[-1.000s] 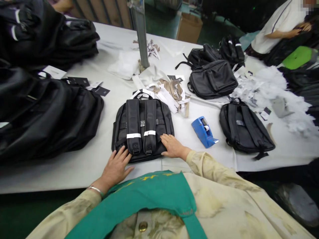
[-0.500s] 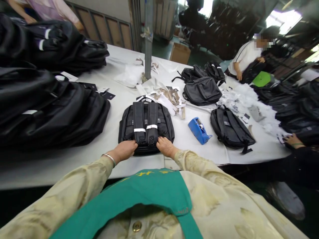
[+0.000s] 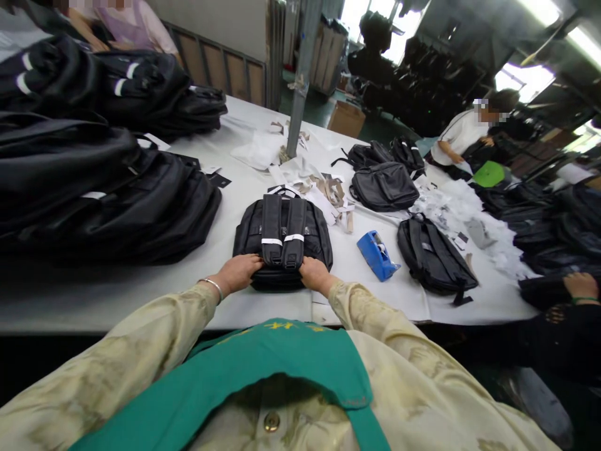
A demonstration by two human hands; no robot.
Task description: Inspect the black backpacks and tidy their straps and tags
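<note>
– What is nearest to you?

– A black backpack (image 3: pixel 283 216), lying strap side up on the white bench (image 3: pixel 277 310), directly in front of my body. Its two wide shoulder straps (image 3: pixel 295 213) run side by side toward me, each wrapped with a white band (image 3: pixel 271 241). Its top handle (image 3: pixel 284 190) is at the far end.

– And your grasp?

– Both hands are on its near part. My left hand (image 3: pixel 238 272) is beside the lower end of the left strap, my right hand (image 3: pixel 317 274) beside the right one. The fingers (image 3: pixel 252 263) of each are curled in, gripping the backpack; their tips are hidden, so I cannot tell how tightly.

– Which step is this, and what does the next move call for?

– I judge it to be steadying or positioning the backpack. Any move from here would call for both hands working evenly, so the body does not twist.

– What lies around it?

– Just beyond it, to the right, a heap of white and tan strips (image 3: pixel 331 191). Nearer me on that side, a blue tape dispenser (image 3: pixel 376 257), then a second backpack (image 3: pixel 434 257), also strap side up. On the left rises a large pile of black bags (image 3: pixel 117 210). At far right is a co-worker's hand (image 3: pixel 582 286).
</note>
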